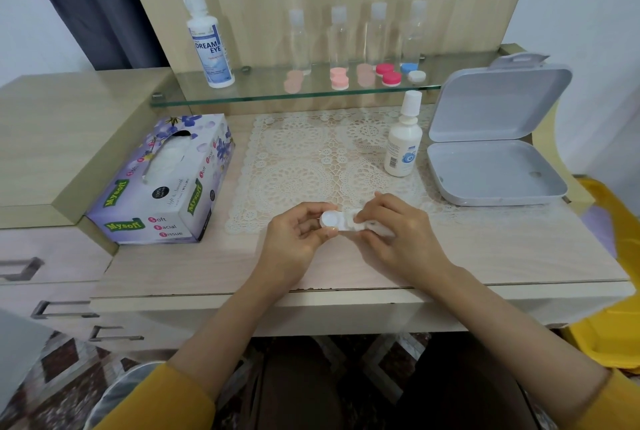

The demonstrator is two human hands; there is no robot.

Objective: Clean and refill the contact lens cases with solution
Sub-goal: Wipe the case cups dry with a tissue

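I read this as the cleaning step: one well of a case is being wiped, and nothing is refilled yet. At centre left of the frame the purple flowered cardboard tissue box (162, 180) lies on the pale wooden desktop (485, 256), well apart from my hands. Just below the middle, my left hand (294, 239) has its fingers curled round the left end of the small white plastic contact lens case (334, 220), pinching it and holding it over the near edge of the cream lace mat (294, 152). The case's left well faces up, uncapped, and looks pale and dry as far as I can tell; its right well is hidden. There my right hand (398, 239), fingers curled, presses a scrap of white tissue (379, 229) against that end. At centre right the small white plastic solution bottle (403, 142) stands on the mat, just beside the open grey plastic hinged box (495, 166). In my judgement the next move calls for finishing the wipe, then freeing the right hand to fetch that bottle, whose cap is on.
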